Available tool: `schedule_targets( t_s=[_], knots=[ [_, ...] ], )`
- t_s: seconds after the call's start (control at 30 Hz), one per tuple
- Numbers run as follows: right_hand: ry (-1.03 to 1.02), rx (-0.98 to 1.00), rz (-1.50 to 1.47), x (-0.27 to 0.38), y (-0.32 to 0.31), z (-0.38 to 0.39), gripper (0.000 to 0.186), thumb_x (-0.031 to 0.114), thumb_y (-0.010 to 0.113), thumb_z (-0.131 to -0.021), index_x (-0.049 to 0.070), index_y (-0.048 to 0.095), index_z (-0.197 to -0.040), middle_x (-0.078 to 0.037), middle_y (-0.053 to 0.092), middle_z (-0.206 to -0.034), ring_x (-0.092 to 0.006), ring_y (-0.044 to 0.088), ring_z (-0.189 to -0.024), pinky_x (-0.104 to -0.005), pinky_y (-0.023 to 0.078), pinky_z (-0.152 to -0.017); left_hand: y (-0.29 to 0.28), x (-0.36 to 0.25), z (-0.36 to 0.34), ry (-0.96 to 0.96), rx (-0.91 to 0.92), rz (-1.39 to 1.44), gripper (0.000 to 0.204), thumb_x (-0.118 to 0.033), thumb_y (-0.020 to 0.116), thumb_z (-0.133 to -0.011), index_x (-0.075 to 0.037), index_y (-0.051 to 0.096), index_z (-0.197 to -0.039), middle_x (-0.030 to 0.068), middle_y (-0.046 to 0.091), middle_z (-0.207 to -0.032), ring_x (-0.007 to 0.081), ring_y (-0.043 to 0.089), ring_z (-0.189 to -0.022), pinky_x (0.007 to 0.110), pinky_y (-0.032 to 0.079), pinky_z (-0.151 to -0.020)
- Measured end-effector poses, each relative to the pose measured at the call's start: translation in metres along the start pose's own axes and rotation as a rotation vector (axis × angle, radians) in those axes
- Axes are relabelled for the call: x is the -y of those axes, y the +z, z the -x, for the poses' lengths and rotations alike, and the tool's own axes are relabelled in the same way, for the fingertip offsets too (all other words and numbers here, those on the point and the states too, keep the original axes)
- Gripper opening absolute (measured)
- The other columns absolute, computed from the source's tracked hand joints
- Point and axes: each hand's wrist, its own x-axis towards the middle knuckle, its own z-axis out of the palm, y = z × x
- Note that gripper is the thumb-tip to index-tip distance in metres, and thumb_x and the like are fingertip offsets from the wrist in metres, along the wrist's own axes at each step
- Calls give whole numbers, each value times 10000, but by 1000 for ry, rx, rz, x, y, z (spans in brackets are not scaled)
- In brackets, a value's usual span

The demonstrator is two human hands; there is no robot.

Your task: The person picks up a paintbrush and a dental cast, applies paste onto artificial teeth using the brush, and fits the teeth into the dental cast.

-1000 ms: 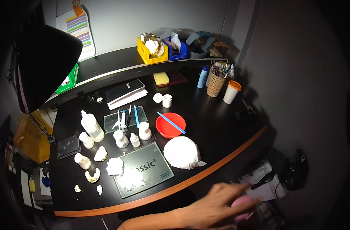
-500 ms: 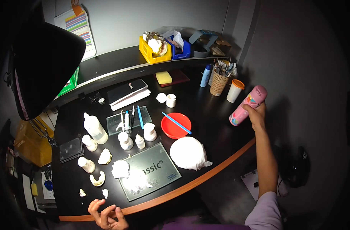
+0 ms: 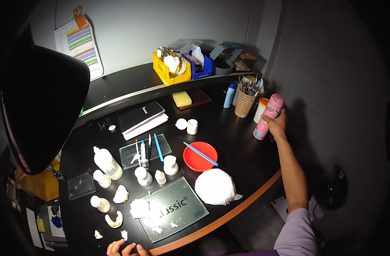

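Note:
My right hand is wrapped around a pink patterned bottle, slightly tilted at the desk's right, in front of a white cup with an orange lid. My left hand is at the front edge, fingers curved and apart, holding nothing visible. Near it lie small white fragments, a horseshoe-shaped cast and a glass slab with white material. Beyond are a white-covered round object, a red bowl with a blue stick and several white bottles.
A black lamp overhangs the left. A raised shelf holds yellow and blue bins. A cup of tools, blue tube, sponge, notebook and glass plate stand or lie farther back on the desk.
My right arm has lifted the pink bottle from below the desk's right side and moved it back toward the orange-lidded cup. My left hand came into view at the front edge.

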Motion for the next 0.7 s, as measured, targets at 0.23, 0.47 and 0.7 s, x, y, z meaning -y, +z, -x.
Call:
schedule_targets(
  t_s=[0.23, 0.47, 0.7],
  knots=[
    [-112, -140, 26, -7, 6, -6, 831, 148, 980, -702, -4, 534, -1386, -212, 668, -1317, -339, 688, -1174, -464, 566, -1000, 1, -2, -4, 5, 12, 10, 120, -44, 801, -773, -49, 743, -878, 164, 674, -1059, 353, 634, -1004, 476, 530, -887],
    [-563, -206, 145, 91, -13, -48, 579, 74, 843, -811, 67, 631, -1350, -142, 719, -1142, -316, 717, -1011, -450, 576, -854, 3, -4, -6, -1, 19, 9, 100, -54, 784, -798, -51, 735, -885, 163, 679, -1054, 356, 640, -976, 475, 521, -882],
    [-243, 447, 822, 130, 13, -172, 678, -50, 748, -765, 65, 606, -1418, -235, 725, -1290, -373, 699, -1227, -436, 568, -1043, 5, -2, -8, -21, -17, 0, 88, -48, 778, -801, -49, 732, -876, 157, 681, -1029, 353, 640, -956, 469, 523, -874]
  ],
)
